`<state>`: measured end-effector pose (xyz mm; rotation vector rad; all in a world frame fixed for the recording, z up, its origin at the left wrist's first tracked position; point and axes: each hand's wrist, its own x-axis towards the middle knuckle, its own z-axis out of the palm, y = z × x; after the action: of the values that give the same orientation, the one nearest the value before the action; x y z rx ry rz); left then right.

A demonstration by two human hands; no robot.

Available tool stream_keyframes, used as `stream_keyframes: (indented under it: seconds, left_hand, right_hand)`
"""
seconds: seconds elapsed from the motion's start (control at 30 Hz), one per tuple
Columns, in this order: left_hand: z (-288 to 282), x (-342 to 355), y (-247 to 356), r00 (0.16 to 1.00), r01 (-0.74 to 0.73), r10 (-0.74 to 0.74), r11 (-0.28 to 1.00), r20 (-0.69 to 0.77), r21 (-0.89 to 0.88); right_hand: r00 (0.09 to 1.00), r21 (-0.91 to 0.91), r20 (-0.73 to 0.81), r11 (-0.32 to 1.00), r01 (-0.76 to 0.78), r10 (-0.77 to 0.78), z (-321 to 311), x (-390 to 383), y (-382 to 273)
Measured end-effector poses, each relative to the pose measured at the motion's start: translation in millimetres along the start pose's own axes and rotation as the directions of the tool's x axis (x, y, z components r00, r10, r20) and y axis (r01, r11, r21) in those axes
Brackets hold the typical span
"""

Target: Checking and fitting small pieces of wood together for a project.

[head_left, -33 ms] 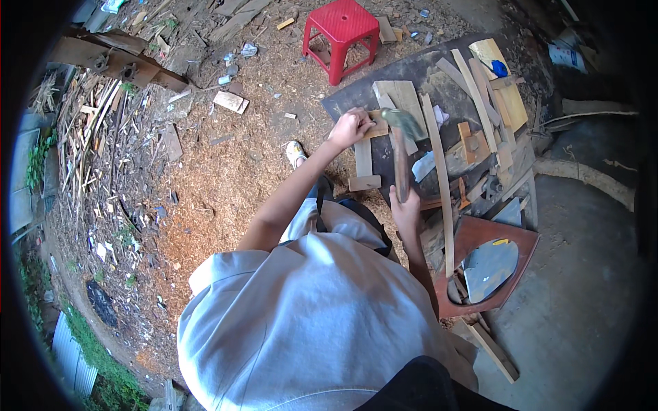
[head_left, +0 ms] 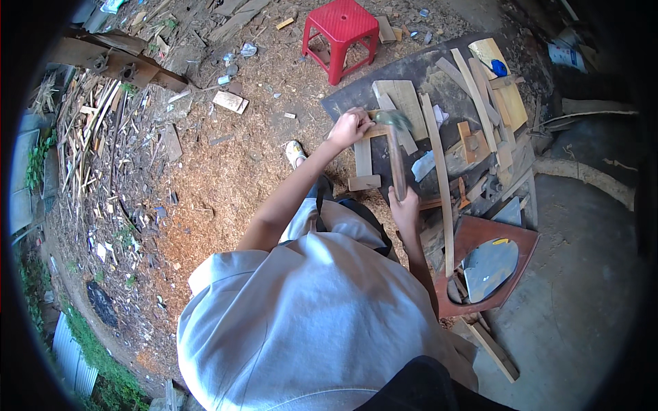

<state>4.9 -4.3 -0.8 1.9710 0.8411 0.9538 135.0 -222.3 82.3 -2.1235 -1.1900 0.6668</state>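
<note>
My right hand [head_left: 406,205] is wrapped round the wooden handle of a hammer [head_left: 397,161]. The hammer's head, slightly smeared by motion, is right beside the fingertips of my left hand [head_left: 351,127]. Those fingers are pinched together at a short light-coloured wood piece [head_left: 375,131]; whatever they hold is too small to make out. Beneath that piece runs a narrow board [head_left: 363,159], with another short wood block [head_left: 364,183] across its nearer end. A wider board [head_left: 403,103] lies just beyond the hammer head on the dark work table [head_left: 349,94].
A long thin wood strip [head_left: 439,171] lies along the table, with more strips and a blue tape roll [head_left: 499,68] at the far right. A reddish-brown panel with an oval opening [head_left: 510,277] sits near right. A red plastic stool [head_left: 340,27] stands beyond the table.
The hammer's head has shifted left and slightly down, closer to my left fingertips. My left hand stays in place.
</note>
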Motion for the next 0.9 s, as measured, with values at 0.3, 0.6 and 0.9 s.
stream_keyframes:
  seconds: [0.3, 0.6, 0.9]
  left_hand:
    - [-6, -4, 4, 0.995, 0.087, -0.087, 0.996, 0.051, 0.003]
    - [0, -3, -7, 0.998, -0.066, 0.066, 0.998, 0.001, 0.017]
    - [-18, 5, 10, 0.971, 0.229, -0.226, 0.973, 0.073, -0.032]
  right_hand:
    - [0.995, 0.161, -0.092, 0.987, -0.010, 0.025, -21, -7, -41]
    - [0.996, 0.006, 0.050, 0.997, -0.076, 0.075, -14, -2, -7]
    - [0.986, 0.105, -0.103, 0.987, -0.122, 0.132, -51, -28, 34]
